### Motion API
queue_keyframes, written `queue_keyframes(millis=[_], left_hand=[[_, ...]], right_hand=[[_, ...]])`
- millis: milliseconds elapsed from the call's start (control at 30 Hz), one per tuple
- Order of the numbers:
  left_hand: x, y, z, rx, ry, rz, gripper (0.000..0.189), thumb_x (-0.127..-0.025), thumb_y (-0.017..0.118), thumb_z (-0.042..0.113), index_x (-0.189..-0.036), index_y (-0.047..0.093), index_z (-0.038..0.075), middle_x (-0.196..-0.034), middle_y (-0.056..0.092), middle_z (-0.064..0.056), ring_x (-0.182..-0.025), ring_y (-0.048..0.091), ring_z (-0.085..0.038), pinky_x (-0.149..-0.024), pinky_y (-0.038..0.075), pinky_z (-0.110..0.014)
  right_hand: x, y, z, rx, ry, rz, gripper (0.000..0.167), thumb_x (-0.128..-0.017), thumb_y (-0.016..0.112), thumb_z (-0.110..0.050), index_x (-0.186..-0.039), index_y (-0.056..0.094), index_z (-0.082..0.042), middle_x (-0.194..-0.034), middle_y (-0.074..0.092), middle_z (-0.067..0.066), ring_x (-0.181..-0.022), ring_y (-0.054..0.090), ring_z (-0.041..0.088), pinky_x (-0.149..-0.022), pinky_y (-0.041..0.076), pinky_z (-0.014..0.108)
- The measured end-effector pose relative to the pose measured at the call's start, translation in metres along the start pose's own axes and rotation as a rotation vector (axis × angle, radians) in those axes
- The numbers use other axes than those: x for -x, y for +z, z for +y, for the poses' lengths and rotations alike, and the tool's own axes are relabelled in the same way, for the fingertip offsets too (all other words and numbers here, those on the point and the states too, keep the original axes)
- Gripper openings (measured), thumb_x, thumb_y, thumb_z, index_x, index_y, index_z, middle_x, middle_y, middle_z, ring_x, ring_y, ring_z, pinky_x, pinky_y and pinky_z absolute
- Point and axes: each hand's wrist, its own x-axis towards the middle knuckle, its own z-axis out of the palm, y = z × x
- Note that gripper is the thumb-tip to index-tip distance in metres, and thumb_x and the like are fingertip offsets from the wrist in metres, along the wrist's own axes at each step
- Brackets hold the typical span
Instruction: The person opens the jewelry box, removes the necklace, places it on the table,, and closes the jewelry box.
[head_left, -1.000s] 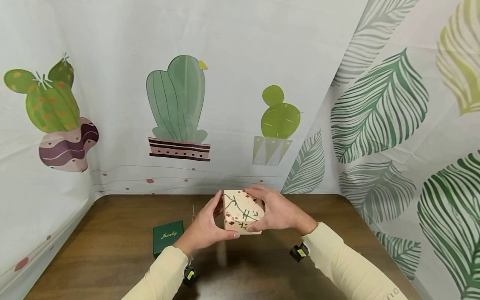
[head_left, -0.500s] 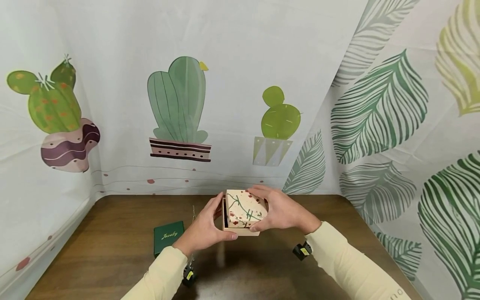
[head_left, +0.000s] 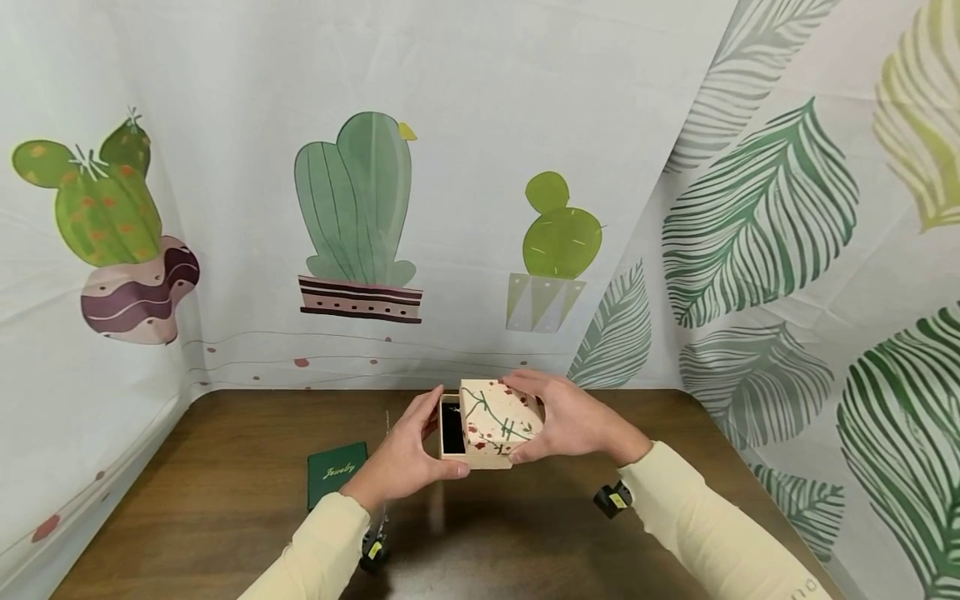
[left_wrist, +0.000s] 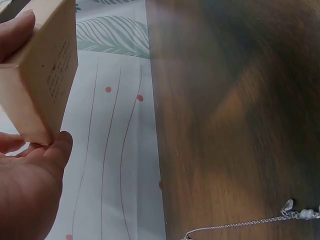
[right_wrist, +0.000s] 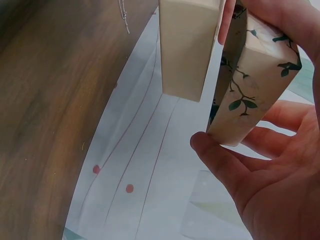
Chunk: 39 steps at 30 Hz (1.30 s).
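Between my two hands, above the table, is a small cream gift box with its lid off the base. My left hand (head_left: 405, 457) grips the plain base (head_left: 474, 461), thumb at the near side and fingers at the far side; a black insert (head_left: 452, 432) shows inside, with a small silvery bit at its top. The lid (head_left: 497, 415), printed with green stems and red flowers, is held by my right hand (head_left: 573, 418) and still overlaps the base from above. In the right wrist view a gap separates the lid (right_wrist: 255, 85) from the base (right_wrist: 185, 50).
A dark green box (head_left: 332, 473) lettered "Jewelry" lies on the brown table (head_left: 247, 467), partly behind my left wrist. Beside it lies a silver chain (left_wrist: 250, 223) with clear beads or stones. A cactus-printed cloth (head_left: 465, 208) hangs behind the table's back edge.
The lid has come up off the base and shifted right with my right hand, uncovering the black insert. My left hand has moved slightly left with the base.
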Motion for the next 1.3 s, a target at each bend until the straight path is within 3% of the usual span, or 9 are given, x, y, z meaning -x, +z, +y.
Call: queue_keyframes(millis=[133,600,1300], left_hand=[[0.0,-0.001,-0.001,0.003,0.012,0.009,0.12,-0.074,0.096,0.026,-0.166,0.022,0.011,-0.166,0.033,-0.011,-0.149,0.044,-0.029,-0.123,0.037,-0.048],[0.002,-0.002,-0.002,-0.016,-0.018,0.027,0.119,-0.07,0.099,0.025,-0.165,0.028,0.015,-0.166,0.035,-0.006,-0.148,0.047,-0.027,-0.122,0.039,-0.046],[0.004,-0.005,-0.006,-0.022,-0.008,0.015,0.122,-0.07,0.099,0.028,-0.165,0.025,0.011,-0.167,0.032,-0.01,-0.149,0.047,-0.032,-0.12,0.04,-0.048]], right_hand=[[0.003,-0.002,0.003,-0.002,0.014,-0.005,0.105,-0.063,0.096,-0.044,-0.151,0.053,-0.005,-0.155,0.055,0.014,-0.15,0.045,0.037,-0.118,0.042,0.057],[0.007,-0.006,0.008,0.028,0.018,-0.006,0.105,-0.064,0.094,-0.045,-0.152,0.052,-0.005,-0.156,0.053,0.019,-0.145,0.05,0.038,-0.116,0.044,0.057],[0.018,-0.015,0.016,0.025,0.035,-0.006,0.105,-0.065,0.095,-0.043,-0.153,0.051,-0.006,-0.158,0.052,0.015,-0.144,0.052,0.035,-0.113,0.047,0.055]])
